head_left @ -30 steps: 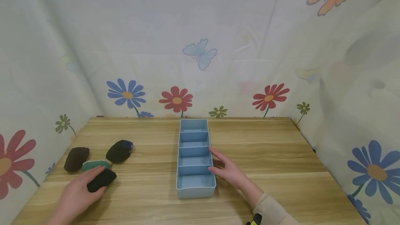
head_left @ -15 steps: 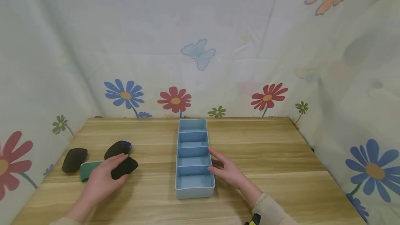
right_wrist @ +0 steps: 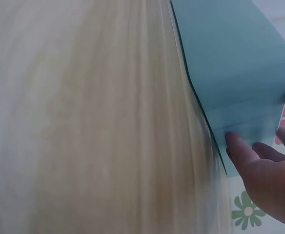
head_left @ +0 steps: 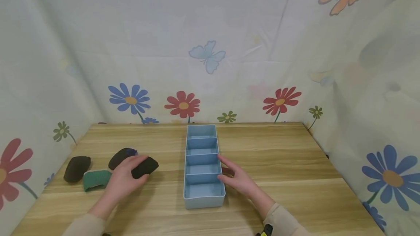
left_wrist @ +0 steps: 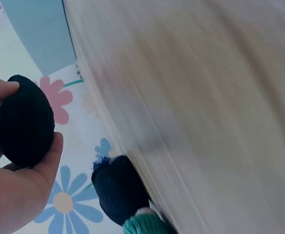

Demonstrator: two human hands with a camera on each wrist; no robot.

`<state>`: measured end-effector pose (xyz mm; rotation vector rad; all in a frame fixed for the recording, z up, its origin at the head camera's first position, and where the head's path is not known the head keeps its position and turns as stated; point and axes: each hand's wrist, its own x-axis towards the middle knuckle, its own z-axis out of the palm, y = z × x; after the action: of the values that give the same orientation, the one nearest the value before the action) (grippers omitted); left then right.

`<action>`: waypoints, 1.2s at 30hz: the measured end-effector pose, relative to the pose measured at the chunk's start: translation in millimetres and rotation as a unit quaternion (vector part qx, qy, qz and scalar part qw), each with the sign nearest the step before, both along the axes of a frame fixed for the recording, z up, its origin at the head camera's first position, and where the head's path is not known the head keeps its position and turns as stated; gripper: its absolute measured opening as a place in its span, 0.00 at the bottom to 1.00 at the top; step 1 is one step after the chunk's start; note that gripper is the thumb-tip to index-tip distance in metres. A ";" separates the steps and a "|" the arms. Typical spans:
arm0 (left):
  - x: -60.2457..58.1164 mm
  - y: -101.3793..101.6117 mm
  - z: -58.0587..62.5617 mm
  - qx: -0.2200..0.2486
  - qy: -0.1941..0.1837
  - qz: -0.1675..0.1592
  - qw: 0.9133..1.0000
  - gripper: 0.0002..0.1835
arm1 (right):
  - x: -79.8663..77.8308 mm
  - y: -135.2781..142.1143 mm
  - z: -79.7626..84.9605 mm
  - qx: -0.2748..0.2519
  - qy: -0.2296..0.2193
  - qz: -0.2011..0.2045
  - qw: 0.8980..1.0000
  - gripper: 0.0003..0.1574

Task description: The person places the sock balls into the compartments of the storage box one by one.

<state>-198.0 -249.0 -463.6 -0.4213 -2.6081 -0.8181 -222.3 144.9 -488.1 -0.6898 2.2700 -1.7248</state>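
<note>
My left hand grips a black rolled-up sock between thumb and fingers, raised above the table left of the organizer box. In the left wrist view that sock is a smooth oval, fingertips at its edges. The light-blue organizer box has a row of several compartments, with no socks in them. Along its right side rests my right hand, fingers spread and extended. The right wrist view has those fingertips against the box's outer wall and up at its rim.
At the left of the wooden table lie a dark brownish rolled sock, a green ribbed one and a black one with blue detail, partly behind my left hand. A flower-printed cloth encloses the table's back and sides.
My left hand has carried the black sock rightward and slightly away from me, off the green sock toward the box. The right hand has stayed at the box's side.
</note>
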 end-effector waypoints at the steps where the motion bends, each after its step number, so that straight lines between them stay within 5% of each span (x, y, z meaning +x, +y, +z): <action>1: -1.8 1.8 -0.9 0.002 0.001 -0.001 1.000 0.31 | -0.1 -0.2 -0.4 0.000 0.000 0.000 1.000 0.43; 7: -12.5 13.4 -3.7 0.017 0.011 -0.012 1.000 0.31 | 0.1 -1.1 -0.9 0.000 0.001 -0.006 1.000 0.43; 21: -30.8 36.2 3.4 0.030 -0.031 -0.030 0.999 0.31 | 1.3 -2.5 -1.1 0.000 0.000 -0.017 1.000 0.42; 36: -57.9 59.8 22.6 0.030 -0.050 -0.033 0.998 0.31 | 1.3 -2.0 -0.7 -0.002 0.015 -0.012 1.000 0.42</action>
<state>-255.9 -189.2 -441.0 -0.4637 -2.6657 -0.9589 -221.1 143.0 -488.8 -0.6969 2.3063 -1.7408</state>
